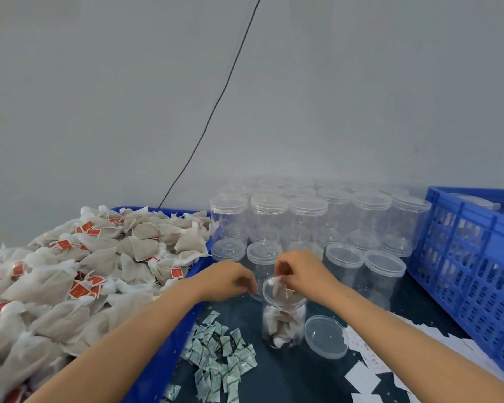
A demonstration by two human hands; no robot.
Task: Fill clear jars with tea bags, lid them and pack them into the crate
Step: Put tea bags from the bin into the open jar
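Note:
An open clear jar (284, 324) stands on the dark table, partly filled with tea bags. My right hand (301, 270) pinches a tea bag (280, 290) at the jar's mouth. My left hand (230, 279) hovers just left of the jar's rim with curled fingers; I cannot tell whether it holds anything. The jar's loose lid (326, 335) lies flat to the jar's right. A big heap of tea bags (79, 274) with red tags fills the blue tray (160, 365) on the left. The blue crate (472, 263) stands on the right.
Many lidded empty jars (306, 222) are stacked behind the open jar. Small green-printed sachets (218, 356) lie scattered in front of it. White paper labels (367, 370) lie at the front right. A black cable (216, 106) runs down the grey wall.

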